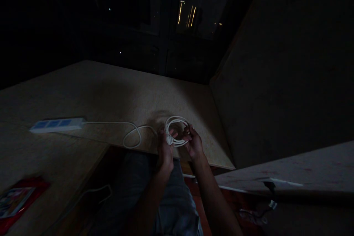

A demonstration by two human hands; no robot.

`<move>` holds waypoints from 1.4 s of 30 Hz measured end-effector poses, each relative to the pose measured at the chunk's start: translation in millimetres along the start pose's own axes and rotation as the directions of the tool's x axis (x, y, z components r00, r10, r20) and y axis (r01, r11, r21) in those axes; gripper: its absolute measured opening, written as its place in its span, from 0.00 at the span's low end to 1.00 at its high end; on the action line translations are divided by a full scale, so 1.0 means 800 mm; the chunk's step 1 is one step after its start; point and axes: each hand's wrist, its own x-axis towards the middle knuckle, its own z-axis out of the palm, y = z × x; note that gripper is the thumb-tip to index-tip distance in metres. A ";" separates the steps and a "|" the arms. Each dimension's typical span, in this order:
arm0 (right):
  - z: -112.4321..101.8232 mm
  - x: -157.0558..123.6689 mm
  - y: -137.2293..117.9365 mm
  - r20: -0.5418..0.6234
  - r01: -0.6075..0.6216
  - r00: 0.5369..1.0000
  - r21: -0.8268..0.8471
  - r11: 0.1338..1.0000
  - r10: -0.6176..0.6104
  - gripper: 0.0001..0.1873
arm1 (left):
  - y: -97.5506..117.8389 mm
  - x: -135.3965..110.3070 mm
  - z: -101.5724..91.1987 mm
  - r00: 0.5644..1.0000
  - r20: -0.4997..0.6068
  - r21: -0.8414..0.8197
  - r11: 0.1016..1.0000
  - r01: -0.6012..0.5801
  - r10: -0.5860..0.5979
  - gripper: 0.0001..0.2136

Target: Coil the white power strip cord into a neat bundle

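A white power cord (pixel 177 118) is wound into a round coil of several loops, held up over the front edge of the stone-like ledge. My left hand (pixel 165 149) grips the coil's left side, where the white plug (pixel 169 139) sits against the loops. On the coil's right side, my right hand (pixel 193 142) has its fingers curled around the loops. From my left hand the cord runs left along the ledge, makes one loose loop, and joins a white power strip (pixel 74 127) with blue socket faces.
The ledge (pixel 110 96) ends at a dark window (pixel 190 14) behind and a wall (pixel 276 81) on the right. A red packet (pixel 22 199) lies at lower left. Another thin pale cable (pixel 94 190) hangs near my legs. The room is dim.
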 end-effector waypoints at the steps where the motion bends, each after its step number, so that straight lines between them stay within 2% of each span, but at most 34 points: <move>1: 0.000 0.000 0.002 0.007 0.019 1.000 -0.009 1.000 -0.019 0.07 | -0.003 -0.001 -0.001 0.999 0.018 0.019 0.999 -0.029 0.028 0.11; 4: 0.003 -0.002 0.006 0.002 0.063 0.998 0.013 0.998 -0.063 0.05 | -0.011 -0.003 -0.001 0.995 0.063 0.033 0.996 -0.079 0.077 0.15; 7: 0.011 -0.004 0.008 -0.044 0.114 0.993 0.058 0.992 -0.112 0.04 | -0.015 -0.005 0.005 0.992 0.082 -0.025 0.995 -0.094 0.096 0.18; 11: 0.021 -0.008 0.012 -0.064 0.116 0.991 0.045 0.992 -0.113 0.08 | -0.016 -0.013 0.017 0.983 0.124 -0.151 0.981 -0.118 0.138 0.15; 16: 0.026 -0.017 0.021 0.036 0.230 0.973 -0.142 0.963 -0.227 0.15 | -0.005 -0.020 0.020 0.972 0.166 -0.256 0.959 -0.119 0.165 0.08; 19: 0.026 -0.024 0.032 0.100 0.226 0.972 -0.151 0.962 -0.213 0.20 | 0.000 -0.018 0.017 0.961 0.217 -0.325 0.941 -0.093 0.170 0.07; 24: 0.018 -0.042 0.063 0.112 0.200 0.977 -0.187 0.962 -0.181 0.29 | -0.003 -0.009 0.010 0.939 0.274 -0.370 0.924 -0.098 0.209 0.08; 26: 0.015 -0.050 0.074 0.096 0.206 0.977 -0.213 0.955 -0.189 0.31 | -0.006 -0.008 0.007 0.935 0.294 -0.346 0.934 -0.089 0.198 0.09; 30: 0.020 -0.057 0.082 0.019 0.300 0.953 -0.196 0.933 -0.303 0.29 | -0.013 -0.015 0.005 0.923 0.352 -0.234 0.970 -0.071 0.153 0.11; 36: 0.033 -0.049 0.069 -0.080 0.293 0.946 -0.208 0.933 -0.315 0.18 | -0.021 -0.031 0.004 0.949 0.255 0.016 0.981 -0.195 0.184 0.17; 39: 0.036 -0.043 0.062 -0.188 0.293 0.926 -0.192 0.937 -0.328 0.13 | -0.021 -0.036 -0.002 0.957 0.219 0.152 0.962 -0.225 0.190 0.18; 42: 0.038 -0.041 0.053 -0.294 0.307 0.899 -0.105 0.946 -0.325 0.09 | -0.020 -0.039 -0.014 0.957 0.235 0.290 0.927 -0.238 0.172 0.16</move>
